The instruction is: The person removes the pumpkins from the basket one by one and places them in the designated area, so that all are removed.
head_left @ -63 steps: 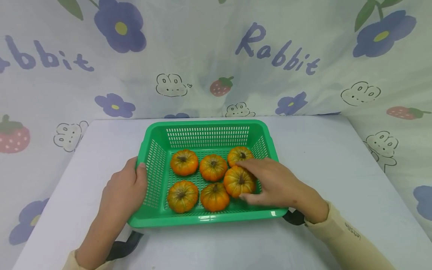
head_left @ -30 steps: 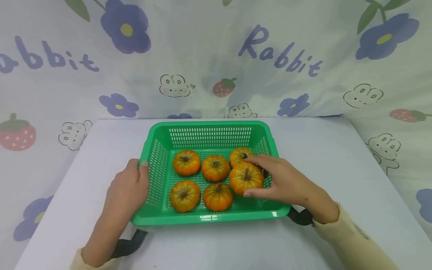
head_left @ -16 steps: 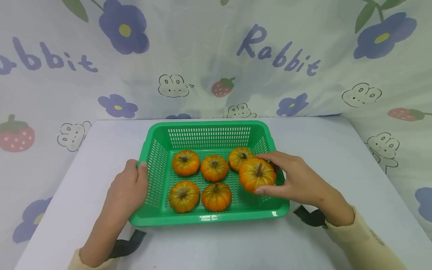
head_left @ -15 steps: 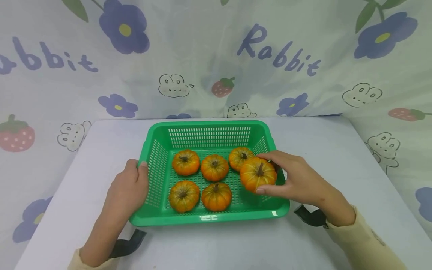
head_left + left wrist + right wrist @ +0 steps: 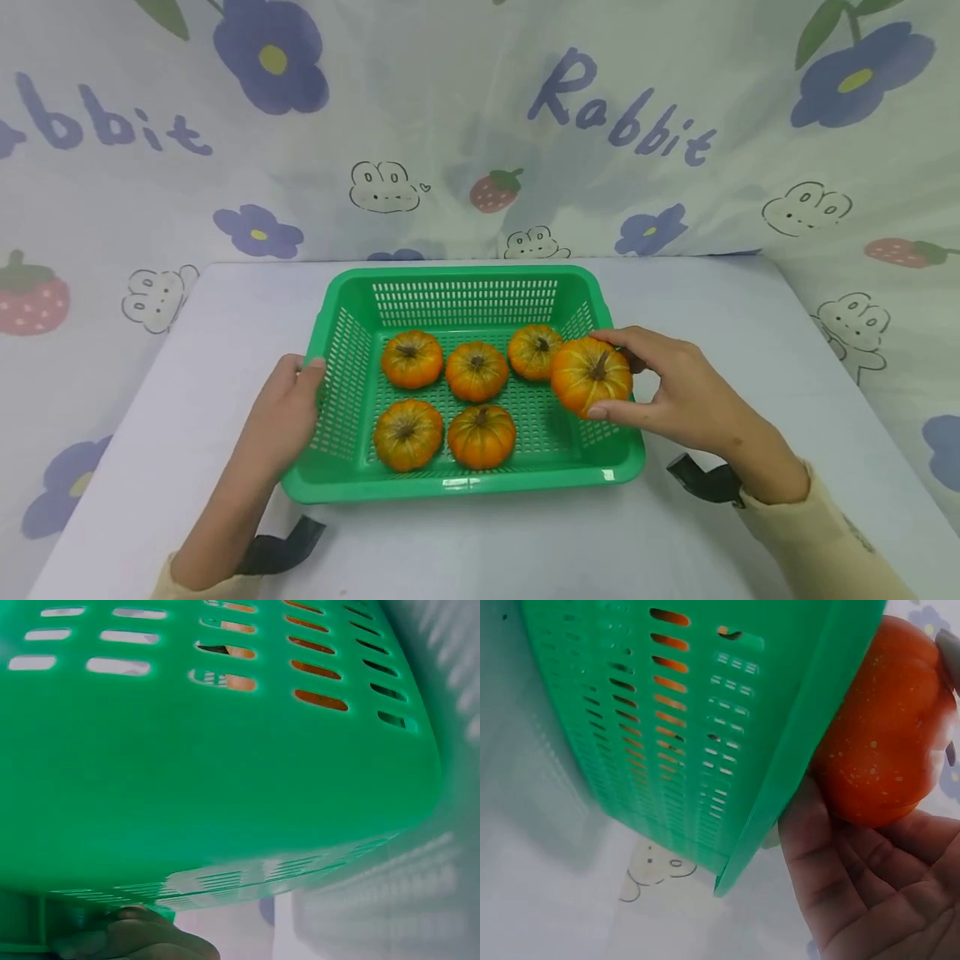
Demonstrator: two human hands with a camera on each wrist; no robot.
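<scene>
Gripping mini pumpkin [image 5: 591, 376] w/ right hand [image 5: 675, 400] above green basket [image 5: 465, 483] right rim; prob. light, stiff; hold round sides. Left hand [image 5: 281, 412] grasps basket's left rim.

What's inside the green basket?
Five little orange pumpkins sit inside the green basket. A sixth pumpkin is held above its right rim by the right hand. The basket floor under each pumpkin is hidden.
</scene>
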